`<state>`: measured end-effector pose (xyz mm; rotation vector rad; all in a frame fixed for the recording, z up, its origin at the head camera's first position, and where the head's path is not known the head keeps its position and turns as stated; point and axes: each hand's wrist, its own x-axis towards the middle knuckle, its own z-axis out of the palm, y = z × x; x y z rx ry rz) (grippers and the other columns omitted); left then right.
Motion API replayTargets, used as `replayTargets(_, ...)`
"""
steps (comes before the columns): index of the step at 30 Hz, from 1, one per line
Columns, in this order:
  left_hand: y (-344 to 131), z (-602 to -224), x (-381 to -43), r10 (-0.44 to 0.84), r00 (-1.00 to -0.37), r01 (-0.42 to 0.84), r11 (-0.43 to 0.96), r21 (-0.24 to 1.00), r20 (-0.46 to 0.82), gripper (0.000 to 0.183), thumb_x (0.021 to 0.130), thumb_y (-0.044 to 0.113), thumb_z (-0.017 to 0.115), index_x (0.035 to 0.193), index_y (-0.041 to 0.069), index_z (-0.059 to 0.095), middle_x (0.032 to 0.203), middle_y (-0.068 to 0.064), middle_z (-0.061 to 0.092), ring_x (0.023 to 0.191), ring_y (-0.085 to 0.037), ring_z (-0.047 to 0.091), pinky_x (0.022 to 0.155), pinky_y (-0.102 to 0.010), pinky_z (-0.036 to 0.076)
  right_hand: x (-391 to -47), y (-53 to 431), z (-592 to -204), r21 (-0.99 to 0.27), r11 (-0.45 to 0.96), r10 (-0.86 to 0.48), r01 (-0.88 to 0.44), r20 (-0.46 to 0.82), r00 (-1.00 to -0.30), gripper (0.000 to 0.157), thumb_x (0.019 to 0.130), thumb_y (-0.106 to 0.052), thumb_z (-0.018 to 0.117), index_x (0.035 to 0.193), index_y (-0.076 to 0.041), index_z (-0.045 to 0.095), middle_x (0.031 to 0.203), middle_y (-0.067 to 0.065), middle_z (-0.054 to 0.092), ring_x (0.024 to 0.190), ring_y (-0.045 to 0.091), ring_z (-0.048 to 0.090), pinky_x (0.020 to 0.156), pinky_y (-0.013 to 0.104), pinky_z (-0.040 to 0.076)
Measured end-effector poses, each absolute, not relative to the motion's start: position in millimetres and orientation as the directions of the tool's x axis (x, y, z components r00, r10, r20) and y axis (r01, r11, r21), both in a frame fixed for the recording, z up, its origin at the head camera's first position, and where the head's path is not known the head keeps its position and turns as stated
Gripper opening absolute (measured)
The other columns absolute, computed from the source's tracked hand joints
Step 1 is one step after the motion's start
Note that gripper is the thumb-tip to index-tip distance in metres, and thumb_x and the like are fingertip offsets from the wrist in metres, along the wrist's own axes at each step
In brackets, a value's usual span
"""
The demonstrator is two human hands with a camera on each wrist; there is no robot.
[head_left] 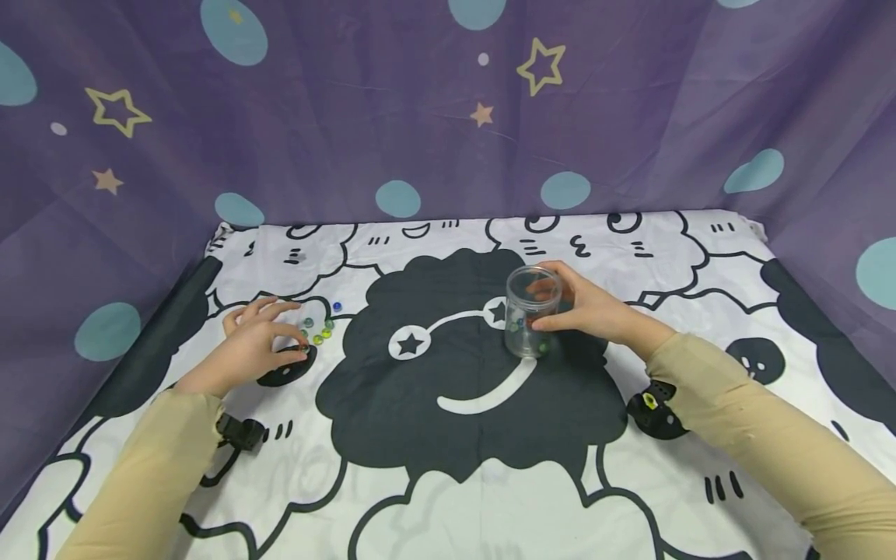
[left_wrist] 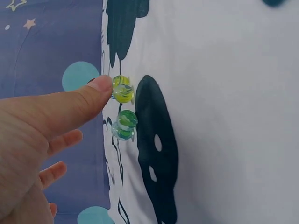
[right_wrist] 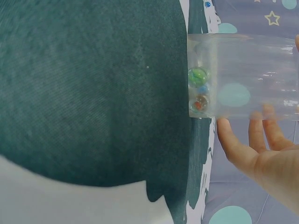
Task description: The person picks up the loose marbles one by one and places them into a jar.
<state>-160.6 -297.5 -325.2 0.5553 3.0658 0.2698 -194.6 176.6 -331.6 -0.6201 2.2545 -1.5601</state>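
Note:
My left hand (head_left: 253, 344) is at the left among loose glass marbles, thumb and forefinger pinching a small marble (head_left: 304, 348) mostly hidden by the fingertips. Yellow marbles (left_wrist: 123, 93) and green marbles (left_wrist: 127, 120) lie close by the thumb in the left wrist view. A single blue marble (head_left: 337, 306) sits a little farther back. To the right, a clear open-topped jar (head_left: 521, 299) stands upright on the dark printed patch. My right hand (head_left: 589, 308) grips its side, thumb in front and fingers behind. Several marbles (right_wrist: 198, 76), green, blue and reddish, rest at the jar's bottom.
A white cloth (head_left: 420, 513) with black cartoon faces covers the table. Behind it and along both sides hangs a purple curtain (head_left: 392, 109) with stars and blue dots. Dark wrist devices (head_left: 240, 432) are strapped at both cuffs.

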Motion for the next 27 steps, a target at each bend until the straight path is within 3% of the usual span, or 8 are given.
replayTargets(27,-274.8,-314.1,-157.2,0.439,-0.889,0.457,0.869,0.188,0.131,0.011,0.075,0.017,0.080,0.084,0.016,0.074,0.136,-0.022,0.046,0.131,-0.048,0.024,0.094,-0.069,0.009,-194.3,177.2,-332.6,-0.937,0.298,-0.532,-0.182,-0.004,-0.847,0.075,0.082,-0.003,0.071,0.143,-0.007,0.028,0.135,0.024,0.044,0.124,0.039,0.046,0.087,0.037,0.050)
